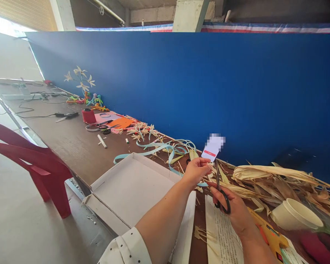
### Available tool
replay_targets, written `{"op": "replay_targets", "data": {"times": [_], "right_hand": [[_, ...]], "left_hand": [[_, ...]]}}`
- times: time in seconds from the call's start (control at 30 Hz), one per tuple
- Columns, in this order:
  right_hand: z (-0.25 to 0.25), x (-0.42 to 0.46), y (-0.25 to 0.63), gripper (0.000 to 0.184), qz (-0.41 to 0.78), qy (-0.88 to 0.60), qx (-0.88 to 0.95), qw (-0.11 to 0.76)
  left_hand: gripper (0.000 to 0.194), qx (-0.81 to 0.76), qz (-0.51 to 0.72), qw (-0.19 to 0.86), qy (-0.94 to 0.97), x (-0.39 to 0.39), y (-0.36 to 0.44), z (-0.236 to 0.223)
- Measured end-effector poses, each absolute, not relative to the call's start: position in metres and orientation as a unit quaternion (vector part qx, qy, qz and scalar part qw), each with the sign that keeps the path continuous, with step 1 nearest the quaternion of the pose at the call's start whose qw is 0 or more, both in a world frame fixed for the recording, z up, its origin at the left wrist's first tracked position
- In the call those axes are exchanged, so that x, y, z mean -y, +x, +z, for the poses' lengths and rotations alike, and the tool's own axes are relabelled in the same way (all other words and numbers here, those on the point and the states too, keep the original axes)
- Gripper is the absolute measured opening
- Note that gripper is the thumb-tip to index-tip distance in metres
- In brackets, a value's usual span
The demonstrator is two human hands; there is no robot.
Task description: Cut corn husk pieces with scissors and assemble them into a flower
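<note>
My right hand is closed around a pair of black-handled scissors, its blades pointing up and away from me. Close beside the blades, my left hand pinches a small pale piece, seemingly a bit of corn husk; the fingers partly hide it. Just past my left fingertips stands a phone with a lit screen. Dried corn husks are heaped to the right of both hands. A light blue ribbon curls over the table, left of my hands.
An open white cardboard box lies left of my forearm. Nearer on the right are a printed sheet, a yellow glue gun and a cream cup. A blue partition backs the table; a red chair stands at left.
</note>
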State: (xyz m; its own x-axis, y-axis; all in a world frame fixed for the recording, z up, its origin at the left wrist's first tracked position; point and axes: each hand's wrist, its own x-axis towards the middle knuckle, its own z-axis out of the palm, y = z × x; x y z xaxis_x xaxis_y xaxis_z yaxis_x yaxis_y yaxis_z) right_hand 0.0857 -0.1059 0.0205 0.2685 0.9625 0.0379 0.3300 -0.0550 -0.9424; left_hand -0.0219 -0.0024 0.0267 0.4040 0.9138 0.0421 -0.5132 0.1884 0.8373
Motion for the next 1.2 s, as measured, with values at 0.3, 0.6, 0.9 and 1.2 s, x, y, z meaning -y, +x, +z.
{"op": "replay_targets", "data": {"times": [0.3,0.6,0.9,1.2], "right_hand": [[0.014,0.105,0.091,0.036,0.352,-0.633,0.508,0.465],[0.005,0.103,0.097,0.045,0.352,-0.633,0.516,0.457],[0.006,0.103,0.097,0.05,0.347,-0.633,0.523,0.454],[0.015,0.106,0.088,0.046,0.366,-0.632,0.513,0.45]], "left_hand": [[0.024,-0.235,0.498,0.732,0.4,0.0,-0.021,0.025],[0.022,-0.243,0.495,0.737,0.39,0.002,-0.023,0.029],[0.02,-0.246,0.493,0.736,0.394,0.001,-0.024,0.028],[0.019,-0.261,0.498,0.709,0.425,0.0,-0.023,0.028]]}}
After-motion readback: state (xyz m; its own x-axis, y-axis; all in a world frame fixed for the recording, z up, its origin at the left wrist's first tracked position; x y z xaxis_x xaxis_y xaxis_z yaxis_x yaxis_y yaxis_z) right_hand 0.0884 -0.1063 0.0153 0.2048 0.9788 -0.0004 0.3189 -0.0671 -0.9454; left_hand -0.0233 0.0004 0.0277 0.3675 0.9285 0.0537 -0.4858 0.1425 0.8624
